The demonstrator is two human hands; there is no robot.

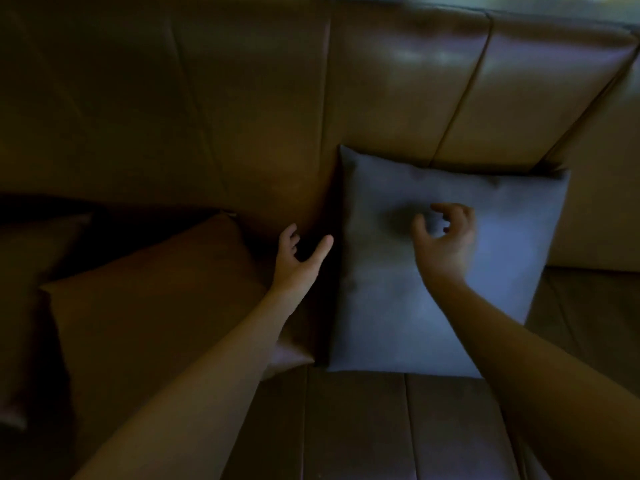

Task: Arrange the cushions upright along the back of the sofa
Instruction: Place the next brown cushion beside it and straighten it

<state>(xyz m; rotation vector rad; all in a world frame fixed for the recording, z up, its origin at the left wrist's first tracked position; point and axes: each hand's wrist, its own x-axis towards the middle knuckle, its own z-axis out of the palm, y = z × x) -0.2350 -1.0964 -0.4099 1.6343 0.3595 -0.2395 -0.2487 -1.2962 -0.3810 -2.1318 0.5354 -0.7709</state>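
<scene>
Grey cushion (446,271) stood upright against brown sofa (242,109) back, brown cushion (156,306) leaning just left of it. Right hand (446,242) hovered over grey face, fingers curled, empty; left hand (299,261) open between the cushions

two bare forearms reach in from the bottom edge, lit dimly. neither shows a sleeve, cuff, watch, bracelet or glove anywhere along its visible length. the left hand (298,261) is slender with long fingers and a clear thumb. the right hand (446,240) is slightly blurred; no ring can be made out on either.
</scene>
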